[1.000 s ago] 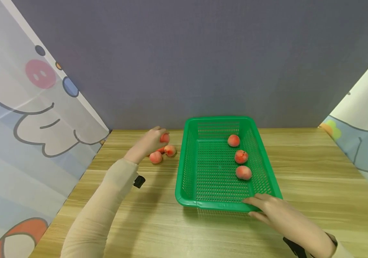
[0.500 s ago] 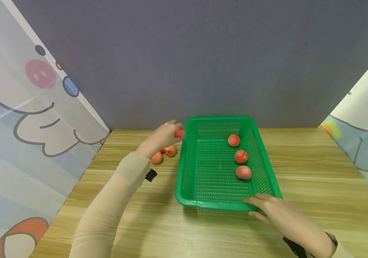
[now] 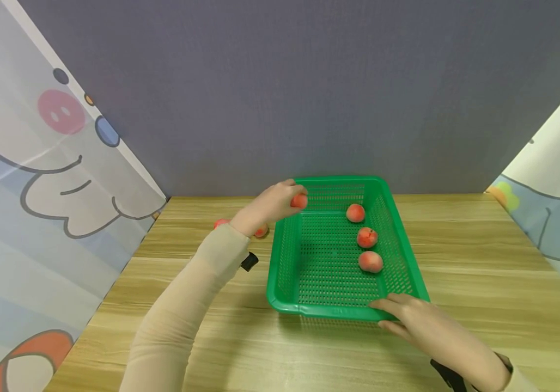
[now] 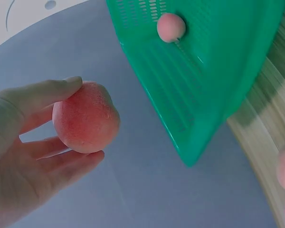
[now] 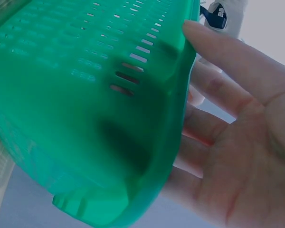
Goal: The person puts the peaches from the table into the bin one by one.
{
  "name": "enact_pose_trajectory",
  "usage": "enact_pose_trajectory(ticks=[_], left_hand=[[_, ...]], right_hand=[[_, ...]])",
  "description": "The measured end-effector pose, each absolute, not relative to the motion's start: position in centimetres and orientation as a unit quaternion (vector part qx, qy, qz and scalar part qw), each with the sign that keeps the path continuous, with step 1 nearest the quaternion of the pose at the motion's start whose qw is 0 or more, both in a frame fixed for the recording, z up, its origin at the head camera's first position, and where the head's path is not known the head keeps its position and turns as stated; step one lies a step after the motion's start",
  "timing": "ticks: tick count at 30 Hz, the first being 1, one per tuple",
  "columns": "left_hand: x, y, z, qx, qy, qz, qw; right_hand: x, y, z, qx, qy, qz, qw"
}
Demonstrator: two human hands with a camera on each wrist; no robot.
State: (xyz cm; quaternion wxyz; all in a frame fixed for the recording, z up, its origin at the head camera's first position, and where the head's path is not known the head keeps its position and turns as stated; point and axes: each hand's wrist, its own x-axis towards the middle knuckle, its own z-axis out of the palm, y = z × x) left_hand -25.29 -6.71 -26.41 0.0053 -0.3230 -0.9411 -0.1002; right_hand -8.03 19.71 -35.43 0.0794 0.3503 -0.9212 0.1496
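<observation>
My left hand holds a red-pink peach above the back left corner of the green basket. In the left wrist view the peach is pinched between thumb and fingers. Three peaches lie inside along the basket's right side: one at the back, one in the middle, one nearer. My right hand grips the basket's front right rim; in the right wrist view its thumb and fingers lie on either side of the rim.
Left of the basket, partly hidden behind my left arm, red-pink fruits lie on the wooden table, one of them near the basket. A grey wall rises behind, with cartoon-printed sheets at both sides.
My left hand has carried the peach rightward from over the fruits on the table to above the basket's back left corner. My right hand and the basket have stayed put.
</observation>
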Motion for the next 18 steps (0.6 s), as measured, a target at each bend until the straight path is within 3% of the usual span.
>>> enact_pose_trajectory(ticks=[18], left_hand=[[-24.5, -1.1, -27.5, -0.407, -0.910, -0.070, -0.017]], right_hand=[[-8.0, 19.7, -35.3, 0.343, -0.925, 0.147, 0.075]])
